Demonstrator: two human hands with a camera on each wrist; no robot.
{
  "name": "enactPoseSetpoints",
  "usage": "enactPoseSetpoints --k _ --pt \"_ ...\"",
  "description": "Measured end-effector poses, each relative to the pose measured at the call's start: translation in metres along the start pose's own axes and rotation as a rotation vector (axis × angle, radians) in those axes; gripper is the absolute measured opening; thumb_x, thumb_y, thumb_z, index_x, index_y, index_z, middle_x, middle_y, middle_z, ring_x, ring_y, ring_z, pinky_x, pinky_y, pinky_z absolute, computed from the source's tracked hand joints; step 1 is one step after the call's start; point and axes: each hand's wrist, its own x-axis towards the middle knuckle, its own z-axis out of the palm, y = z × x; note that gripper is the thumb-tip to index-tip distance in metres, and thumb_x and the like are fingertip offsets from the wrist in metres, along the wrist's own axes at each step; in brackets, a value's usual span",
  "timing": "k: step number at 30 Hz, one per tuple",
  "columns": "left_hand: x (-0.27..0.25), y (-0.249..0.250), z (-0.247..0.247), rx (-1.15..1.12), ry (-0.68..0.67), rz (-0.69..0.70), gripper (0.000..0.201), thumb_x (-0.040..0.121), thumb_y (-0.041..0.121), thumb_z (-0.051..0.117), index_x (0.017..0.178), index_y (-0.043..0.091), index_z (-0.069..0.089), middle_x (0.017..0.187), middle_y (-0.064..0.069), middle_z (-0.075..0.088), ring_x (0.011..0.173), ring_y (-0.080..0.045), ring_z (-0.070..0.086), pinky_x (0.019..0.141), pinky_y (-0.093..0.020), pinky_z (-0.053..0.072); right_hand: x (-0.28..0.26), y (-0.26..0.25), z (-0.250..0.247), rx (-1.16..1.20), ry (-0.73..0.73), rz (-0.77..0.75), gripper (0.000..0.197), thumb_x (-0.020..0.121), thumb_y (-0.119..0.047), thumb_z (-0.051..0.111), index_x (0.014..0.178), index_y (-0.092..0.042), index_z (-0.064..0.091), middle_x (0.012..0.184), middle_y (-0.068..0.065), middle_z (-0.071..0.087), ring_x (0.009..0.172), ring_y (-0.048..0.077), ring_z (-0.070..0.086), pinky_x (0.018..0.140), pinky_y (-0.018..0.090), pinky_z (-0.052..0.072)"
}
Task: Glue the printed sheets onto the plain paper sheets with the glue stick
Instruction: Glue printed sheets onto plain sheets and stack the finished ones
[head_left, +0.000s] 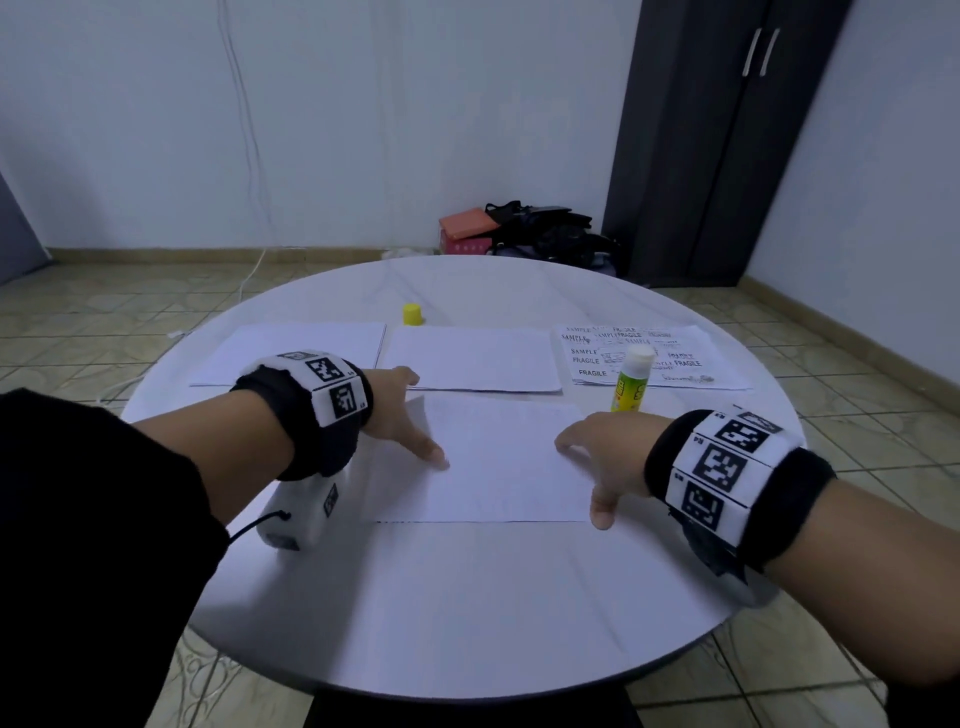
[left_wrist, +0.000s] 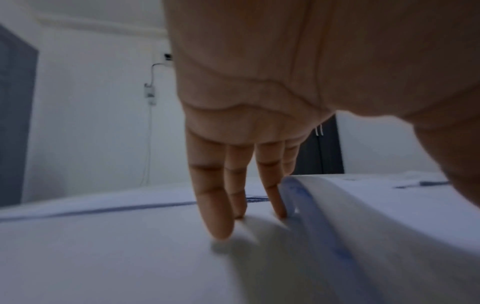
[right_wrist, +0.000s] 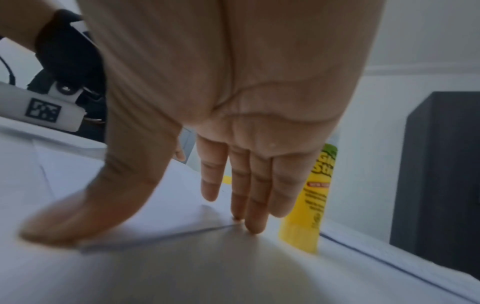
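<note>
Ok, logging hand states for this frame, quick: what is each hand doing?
Left hand: open, fingers touching the white paper sheet.
Right hand: open, fingers pressing the same sheet.

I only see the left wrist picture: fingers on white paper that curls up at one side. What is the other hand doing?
Observer: The right hand rests spread on the same sheet, fingertips at its right edge.
Operator: Where's the glue?
Observer: The glue stick stands upright beyond that hand, uncapped.
Operator: And its cap?
Observer: A yellow cap sits farther back on the table.
Operator: Any printed sheets?
Observer: Yes, a printed stack reading FRAGILE and SAMPLE lies at the far right.
</note>
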Motion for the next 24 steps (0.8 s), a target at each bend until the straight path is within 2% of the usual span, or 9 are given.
enactPoseSetpoints --k 3,4,7,10,12,16,19,21,24 --pt "-0.001 -0.002 -0.003 -0.217 -0.025 -0.023 0.109 0.067 0.052 0.079 0.150 0.024 0.015 0.143 -0.003 0.040 0.104 -0.026 0.059 0.093 -0.037 0.051 -0.003 0.005 0.006 0.109 0.014 0.007 0.078 0.075 -0.024 0.077 0.142 -0.018 0.037 0.138 0.001 0.045 0.121 0.024 0.048 0.097 0.037 0.046" --pt "-0.002 -0.004 -0.002 -0.332 -0.026 -0.028 0.105 0.069 0.044 0.081 0.150 0.024 0.017 0.136 -0.005 0.046 0.094 -0.025 0.061 0.088 -0.037 0.054 -0.004 0.006 0.007 0.128 0.017 0.006 0.079 0.075 -0.024 0.076 0.143 -0.019 0.036 0.139 0.001 0.044 0.122 0.024 0.048 0.098 0.037 0.045" --pt "-0.009 -0.011 0.003 -0.644 -0.011 -0.035 0.092 0.077 0.012 0.078 0.148 0.025 0.021 0.093 -0.009 0.056 0.068 -0.022 0.058 0.061 -0.033 0.057 -0.006 0.007 0.009 0.158 0.019 0.002 0.078 0.077 -0.023 0.075 0.144 -0.021 0.034 0.143 0.001 0.041 0.126 0.023 0.044 0.100 0.036 0.043" --pt "-0.016 -0.019 0.013 -0.687 -0.015 -0.036 0.076 0.078 -0.003 0.071 0.134 0.029 0.032 0.085 -0.011 0.051 0.060 -0.025 0.055 0.062 -0.038 0.057 -0.008 0.005 0.009 0.156 0.007 -0.009 0.076 0.080 -0.021 0.072 0.145 -0.022 0.033 0.145 0.000 0.039 0.128 0.022 0.043 0.101 0.034 0.042" --pt "-0.019 -0.025 0.019 -0.662 -0.006 -0.009 0.063 0.078 -0.007 0.067 0.123 0.027 0.038 0.085 -0.010 0.047 0.063 -0.026 0.053 0.067 -0.042 0.056 -0.009 0.001 0.009 0.116 0.004 -0.021 0.073 0.083 -0.019 0.069 0.146 -0.021 0.032 0.145 0.000 0.038 0.129 0.021 0.041 0.100 0.032 0.041" --pt "-0.029 -0.029 0.027 -0.671 -0.012 0.074 0.041 0.081 -0.010 0.061 0.104 0.023 0.050 0.080 -0.009 0.048 0.063 -0.023 0.054 0.052 -0.029 0.053 -0.012 -0.007 0.008 0.068 -0.008 -0.004 0.065 0.085 -0.017 0.067 0.142 -0.017 0.035 0.141 0.002 0.044 0.124 0.023 0.047 0.094 0.031 0.043" --pt "-0.034 -0.030 0.028 -0.629 -0.010 0.137 0.047 0.082 -0.010 0.062 0.118 0.020 0.058 0.099 -0.007 0.058 0.075 -0.021 0.060 0.058 -0.024 0.056 -0.015 -0.007 0.005 0.107 -0.036 0.032 0.064 0.082 -0.021 0.068 0.139 -0.015 0.040 0.137 0.005 0.050 0.121 0.024 0.052 0.091 0.031 0.046" --pt "-0.037 -0.033 0.024 -0.548 0.086 0.195 0.055 0.082 -0.002 0.066 0.127 0.026 0.055 0.086 0.000 0.060 0.064 -0.013 0.059 0.056 -0.014 0.052 -0.019 -0.008 0.000 0.202 -0.020 0.066 0.063 0.081 -0.027 0.069 0.137 -0.013 0.044 0.135 0.008 0.053 0.117 0.025 0.055 0.089 0.030 0.045" --pt "-0.043 -0.039 0.016 -0.485 0.212 0.237 0.054 0.083 0.008 0.068 0.123 0.042 0.052 0.064 0.008 0.056 0.051 -0.001 0.053 0.047 -0.005 0.038 -0.016 -0.011 -0.005 0.344 0.005 0.091 0.049 0.087 -0.039 0.063 0.125 -0.008 0.055 0.126 0.007 0.058 0.108 0.025 0.057 0.089 0.030 0.044"
